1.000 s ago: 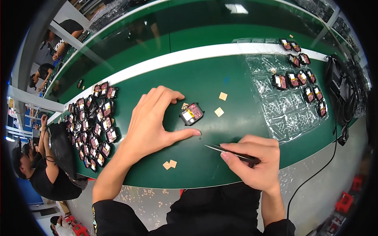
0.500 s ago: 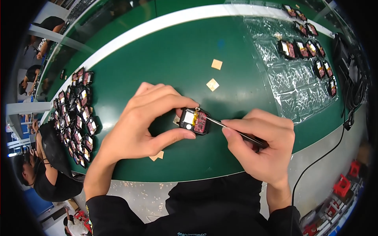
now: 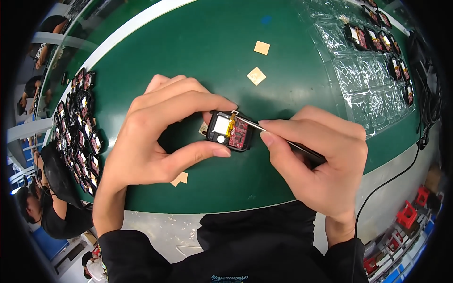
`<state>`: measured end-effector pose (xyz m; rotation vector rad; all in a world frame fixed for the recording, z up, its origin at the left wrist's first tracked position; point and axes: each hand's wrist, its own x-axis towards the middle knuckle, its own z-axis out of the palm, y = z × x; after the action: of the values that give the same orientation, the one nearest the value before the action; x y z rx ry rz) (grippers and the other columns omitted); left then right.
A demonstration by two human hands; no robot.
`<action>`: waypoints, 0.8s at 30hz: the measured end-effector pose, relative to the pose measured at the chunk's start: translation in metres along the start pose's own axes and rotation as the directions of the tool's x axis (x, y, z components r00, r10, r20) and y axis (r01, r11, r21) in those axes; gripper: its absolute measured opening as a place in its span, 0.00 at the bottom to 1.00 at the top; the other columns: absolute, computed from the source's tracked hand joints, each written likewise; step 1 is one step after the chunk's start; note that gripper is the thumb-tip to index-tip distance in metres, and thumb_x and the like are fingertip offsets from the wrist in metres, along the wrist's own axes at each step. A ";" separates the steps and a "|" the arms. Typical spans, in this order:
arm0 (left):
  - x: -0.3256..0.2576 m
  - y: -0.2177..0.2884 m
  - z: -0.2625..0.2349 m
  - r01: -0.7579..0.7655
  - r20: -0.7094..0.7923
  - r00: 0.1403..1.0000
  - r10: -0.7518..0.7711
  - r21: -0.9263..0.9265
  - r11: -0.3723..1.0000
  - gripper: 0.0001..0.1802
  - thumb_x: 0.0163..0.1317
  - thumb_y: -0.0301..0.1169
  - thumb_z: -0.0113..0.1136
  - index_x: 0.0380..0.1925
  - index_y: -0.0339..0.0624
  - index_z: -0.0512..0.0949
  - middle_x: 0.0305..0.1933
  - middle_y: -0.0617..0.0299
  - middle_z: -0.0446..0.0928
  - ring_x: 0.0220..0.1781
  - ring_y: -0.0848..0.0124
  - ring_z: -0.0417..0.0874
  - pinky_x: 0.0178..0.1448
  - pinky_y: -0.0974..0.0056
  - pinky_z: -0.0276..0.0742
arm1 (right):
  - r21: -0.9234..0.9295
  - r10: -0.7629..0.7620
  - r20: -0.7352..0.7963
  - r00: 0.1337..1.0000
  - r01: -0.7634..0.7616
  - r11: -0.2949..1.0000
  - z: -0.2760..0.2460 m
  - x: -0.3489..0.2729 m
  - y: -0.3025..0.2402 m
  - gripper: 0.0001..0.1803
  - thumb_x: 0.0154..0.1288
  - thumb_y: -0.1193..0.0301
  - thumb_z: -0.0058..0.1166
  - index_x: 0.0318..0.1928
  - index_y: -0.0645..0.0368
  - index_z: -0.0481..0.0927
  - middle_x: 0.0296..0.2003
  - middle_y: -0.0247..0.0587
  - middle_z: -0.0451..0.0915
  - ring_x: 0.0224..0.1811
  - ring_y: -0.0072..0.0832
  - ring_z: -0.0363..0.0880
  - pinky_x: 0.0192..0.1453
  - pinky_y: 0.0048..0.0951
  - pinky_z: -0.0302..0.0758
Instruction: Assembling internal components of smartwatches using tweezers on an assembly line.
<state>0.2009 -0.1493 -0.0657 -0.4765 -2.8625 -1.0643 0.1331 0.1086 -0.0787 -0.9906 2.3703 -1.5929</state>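
Observation:
Between the thumb and fingers of my left hand (image 3: 160, 127) is a small black device housing (image 3: 230, 131), its inside facing up. It shows a red circuit board, a white block, a yellow strip and a round white spot. My right hand (image 3: 321, 160) grips a thin dark-handled metal tool, probably tweezers (image 3: 251, 124). The tool's tip touches or hovers just over the housing's upper edge, beside a small pale part (image 3: 234, 112) near my left fingertip. Whether the tip grips that part I cannot tell.
Many similar open housings (image 3: 78, 132) are heaped at the left of the green table (image 3: 207, 56). Clear plastic trays (image 3: 373, 89) at the right hold several more. Small tan squares (image 3: 256, 76) lie about the middle. A black cable (image 3: 384, 188) hangs at the right; co-workers sit at left.
The tool's tip has moved toward the upper edge of the housing, near the pale part. My view has shifted slightly, so the table and trays appear higher.

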 end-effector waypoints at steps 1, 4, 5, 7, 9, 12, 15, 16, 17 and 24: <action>0.000 0.000 0.000 -0.001 -0.003 1.000 0.001 0.001 1.000 0.35 0.46 0.48 0.88 0.50 0.37 0.92 0.38 0.63 0.86 0.36 0.68 0.76 0.47 0.62 0.64 | 0.009 0.010 -0.005 1.000 -0.010 1.000 0.000 0.000 0.000 0.09 0.61 0.85 0.72 0.42 0.65 0.95 0.24 0.34 0.82 0.19 0.16 0.73 0.24 0.22 0.62; 0.002 0.001 -0.002 0.003 0.008 1.000 -0.003 0.012 1.000 0.34 0.46 0.48 0.88 0.50 0.37 0.92 0.38 0.62 0.86 0.35 0.68 0.74 0.47 0.63 0.64 | 0.019 0.005 -0.014 1.000 -0.005 1.000 -0.001 0.000 0.002 0.09 0.60 0.85 0.72 0.42 0.66 0.95 0.24 0.34 0.82 0.19 0.15 0.73 0.24 0.22 0.61; 0.002 0.001 -0.001 0.002 0.010 1.000 -0.002 0.010 1.000 0.34 0.46 0.48 0.88 0.50 0.37 0.92 0.38 0.62 0.86 0.35 0.68 0.74 0.47 0.63 0.64 | 0.021 -0.012 -0.016 1.000 0.012 1.000 -0.001 -0.001 0.002 0.09 0.60 0.85 0.72 0.42 0.66 0.95 0.24 0.34 0.82 0.19 0.15 0.72 0.24 0.22 0.61; 0.001 0.001 -0.002 0.014 0.006 1.000 -0.014 -0.010 1.000 0.35 0.46 0.47 0.88 0.51 0.37 0.92 0.38 0.62 0.86 0.34 0.68 0.72 0.47 0.62 0.65 | 0.020 -0.013 -0.020 1.000 0.013 1.000 -0.003 -0.001 0.001 0.10 0.60 0.85 0.73 0.42 0.66 0.95 0.24 0.33 0.82 0.19 0.15 0.72 0.24 0.21 0.60; 0.001 0.002 -0.001 0.027 -0.005 1.000 -0.027 -0.017 0.999 0.35 0.46 0.46 0.88 0.51 0.36 0.91 0.37 0.61 0.86 0.34 0.68 0.72 0.47 0.62 0.65 | 0.021 -0.014 -0.022 1.000 0.014 1.000 -0.004 -0.002 0.001 0.10 0.59 0.86 0.73 0.42 0.66 0.95 0.24 0.33 0.82 0.19 0.14 0.71 0.24 0.21 0.60; 0.000 0.001 0.002 0.047 -0.038 0.998 -0.049 -0.050 0.998 0.34 0.46 0.45 0.87 0.51 0.35 0.91 0.37 0.61 0.85 0.35 0.68 0.72 0.47 0.62 0.65 | -0.046 -0.068 -0.073 0.995 0.065 0.997 -0.002 -0.004 0.003 0.11 0.57 0.86 0.73 0.42 0.65 0.96 0.23 0.31 0.81 0.18 0.13 0.70 0.23 0.20 0.59; 0.001 0.001 0.000 0.042 -0.032 0.999 -0.043 -0.043 0.998 0.34 0.46 0.44 0.86 0.50 0.35 0.91 0.36 0.61 0.85 0.35 0.68 0.73 0.47 0.62 0.65 | -0.065 -0.096 -0.073 0.993 0.091 0.994 -0.001 -0.003 0.004 0.13 0.56 0.87 0.74 0.42 0.64 0.96 0.23 0.30 0.81 0.18 0.11 0.69 0.23 0.20 0.58; 0.002 0.002 -0.002 0.029 -0.006 1.000 -0.029 -0.008 1.000 0.33 0.46 0.44 0.86 0.50 0.35 0.90 0.36 0.61 0.85 0.35 0.68 0.73 0.47 0.62 0.65 | -0.070 -0.111 -0.072 0.991 0.106 0.992 -0.001 -0.003 0.004 0.14 0.55 0.87 0.74 0.43 0.64 0.96 0.23 0.30 0.81 0.18 0.11 0.69 0.22 0.20 0.58; 0.002 0.002 -0.002 0.030 -0.005 1.000 -0.030 -0.011 0.999 0.33 0.46 0.44 0.86 0.50 0.35 0.90 0.36 0.61 0.85 0.35 0.68 0.73 0.47 0.62 0.65 | -0.074 -0.126 -0.072 0.989 0.121 0.990 -0.001 -0.003 0.005 0.14 0.55 0.87 0.74 0.43 0.64 0.96 0.24 0.30 0.81 0.18 0.11 0.69 0.22 0.20 0.57; 0.003 0.002 0.000 0.018 -0.016 1.000 -0.018 0.002 1.000 0.32 0.47 0.45 0.85 0.49 0.36 0.91 0.38 0.60 0.87 0.34 0.68 0.73 0.45 0.63 0.65 | -0.153 -0.188 -0.091 0.978 0.172 0.973 0.004 -0.004 0.008 0.17 0.52 0.86 0.76 0.45 0.63 0.97 0.26 0.30 0.82 0.18 0.12 0.69 0.21 0.20 0.58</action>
<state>0.1985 -0.1468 -0.0641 -0.4410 -2.8589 -1.0630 0.1341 0.1097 -0.0883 -1.2110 2.5634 -1.5861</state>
